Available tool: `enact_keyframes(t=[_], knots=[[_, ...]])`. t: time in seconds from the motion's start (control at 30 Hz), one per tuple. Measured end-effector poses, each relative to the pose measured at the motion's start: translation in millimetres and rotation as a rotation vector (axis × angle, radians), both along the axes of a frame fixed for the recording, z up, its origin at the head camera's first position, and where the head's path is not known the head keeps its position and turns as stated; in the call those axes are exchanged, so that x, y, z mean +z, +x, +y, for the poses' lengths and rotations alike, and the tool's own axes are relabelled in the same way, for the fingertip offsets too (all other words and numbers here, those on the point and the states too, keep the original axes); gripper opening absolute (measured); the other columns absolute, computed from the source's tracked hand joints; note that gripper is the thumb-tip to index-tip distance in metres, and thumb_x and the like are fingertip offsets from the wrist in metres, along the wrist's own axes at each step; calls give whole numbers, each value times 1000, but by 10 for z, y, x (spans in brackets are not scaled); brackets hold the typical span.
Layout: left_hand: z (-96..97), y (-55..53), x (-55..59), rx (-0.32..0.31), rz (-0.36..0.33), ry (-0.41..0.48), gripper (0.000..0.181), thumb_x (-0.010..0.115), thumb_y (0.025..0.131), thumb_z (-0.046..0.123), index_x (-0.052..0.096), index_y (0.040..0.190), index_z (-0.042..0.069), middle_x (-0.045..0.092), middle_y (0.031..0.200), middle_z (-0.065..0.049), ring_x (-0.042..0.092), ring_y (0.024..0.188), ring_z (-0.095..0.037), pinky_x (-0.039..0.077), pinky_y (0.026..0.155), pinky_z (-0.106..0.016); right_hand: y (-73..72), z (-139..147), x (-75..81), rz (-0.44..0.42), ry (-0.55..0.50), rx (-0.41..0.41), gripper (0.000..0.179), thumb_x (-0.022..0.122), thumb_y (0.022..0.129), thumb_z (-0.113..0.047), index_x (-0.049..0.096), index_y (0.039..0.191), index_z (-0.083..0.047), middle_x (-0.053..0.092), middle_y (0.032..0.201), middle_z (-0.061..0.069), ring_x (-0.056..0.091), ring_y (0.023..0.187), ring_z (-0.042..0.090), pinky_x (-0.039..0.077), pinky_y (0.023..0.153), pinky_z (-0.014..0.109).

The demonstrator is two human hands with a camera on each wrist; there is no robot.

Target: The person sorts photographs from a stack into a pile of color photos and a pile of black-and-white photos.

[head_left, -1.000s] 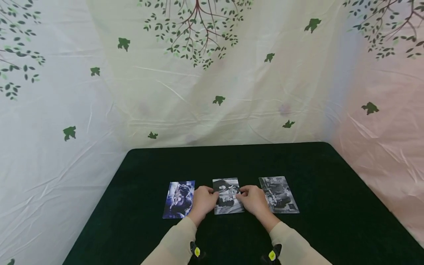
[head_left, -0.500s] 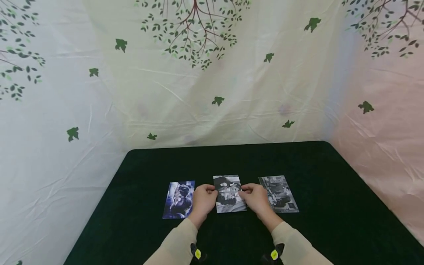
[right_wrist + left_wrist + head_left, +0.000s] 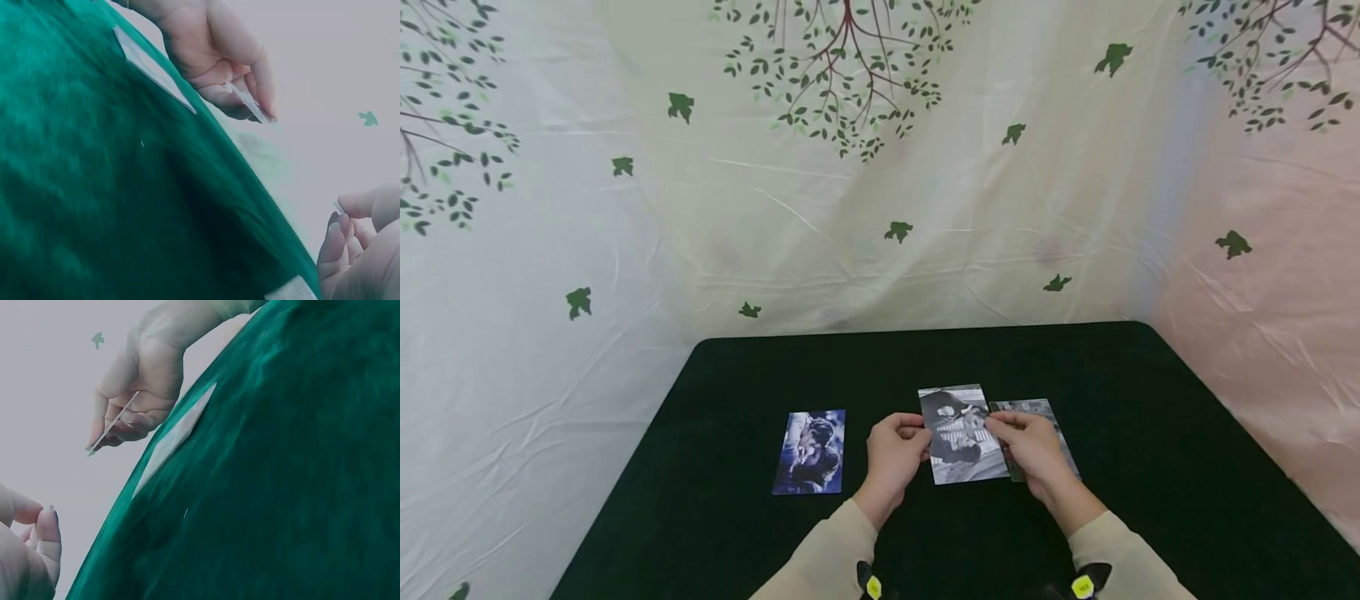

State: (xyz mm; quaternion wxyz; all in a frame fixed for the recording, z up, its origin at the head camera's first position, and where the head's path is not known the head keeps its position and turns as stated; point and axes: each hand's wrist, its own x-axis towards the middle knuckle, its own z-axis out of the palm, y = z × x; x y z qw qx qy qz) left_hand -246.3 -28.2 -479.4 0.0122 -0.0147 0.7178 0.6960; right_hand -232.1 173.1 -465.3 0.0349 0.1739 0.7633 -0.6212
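Raised off the table, a black-and-white photo print [image 3: 958,437] is held upright-ish between both hands in the head view. My left hand [image 3: 891,458] pinches its left edge, and my right hand [image 3: 1037,454] pinches its right edge with the thumb in front. Behind the held print and the right hand, a second black-and-white photo [image 3: 1030,407] lies partly hidden. A blue-toned photo [image 3: 809,452] rests flat farther left, apart from the hands. The left wrist view shows the held print nearly edge-on beside the right hand [image 3: 150,375].
A dark green cloth covers the table [image 3: 737,375]. Pale fabric walls [image 3: 820,225] printed with leaves and branches enclose its back and sides. Dark wrist straps [image 3: 867,579] with yellow marks sit on the sleeves.
Both hands have lifted the middle photo and carried it to the right, where it now overlaps the right-hand photo in view. The blue photo stays in place on the cloth.
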Motion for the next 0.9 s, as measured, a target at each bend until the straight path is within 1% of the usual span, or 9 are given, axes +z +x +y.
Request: enact_keyframes(t=[0.1,0.23,0.33,0.43,0.57,0.67,0.8,0.9], knots=[[178,40,14,4,-12,30,13,70,85,6,67,98,6,64,82,-6,61,63,-15,55,60,-29,82,177,59,-15,12,-5,46,63,92,-38,58,126,-9,55,112,10,58,91,22,48,71,33],[449,89,12,27,-44,61,11,72,84,6,69,94,9,63,81,-4,61,63,-15,54,58,-29,186,421,120,-18,42,-10,50,63,91,-40,57,129,-7,55,114,11,60,91,22,49,71,32],[659,129,3,33,-60,75,9,73,83,5,70,91,9,63,79,-3,62,62,-15,54,58,-29,251,605,129,-4,94,-19,53,63,91,-43,57,128,-6,54,120,12,58,94,22,49,72,32],[845,160,7,33,-57,68,8,73,82,3,71,88,9,64,76,-1,62,61,-14,54,57,-29,296,764,108,7,170,-32,54,62,91,-46,59,127,-5,52,125,14,55,101,24,47,74,32],[1037,153,5,47,-35,15,8,74,81,2,72,84,9,64,71,4,62,60,-11,53,56,-29,321,914,59,-10,223,-55,56,60,91,-48,59,128,-5,50,131,17,49,110,28,44,79,36],[1133,126,-5,64,-8,-69,7,75,79,4,73,82,10,64,69,7,61,62,-6,52,58,-27,320,980,20,-31,222,-80,57,61,91,-48,59,128,-5,48,134,19,46,112,29,42,81,39],[1192,99,-28,64,14,-159,6,77,78,7,75,80,12,64,67,10,61,64,-2,51,60,-25,311,1027,-41,-44,240,-103,56,62,91,-47,60,127,-4,48,135,20,45,113,31,42,82,40],[1194,81,-64,54,16,-194,6,78,78,7,76,81,11,65,68,10,61,65,-2,51,61,-25,304,1034,-90,-42,268,-101,55,62,91,-47,61,126,-4,50,133,21,45,112,32,42,81,41]])
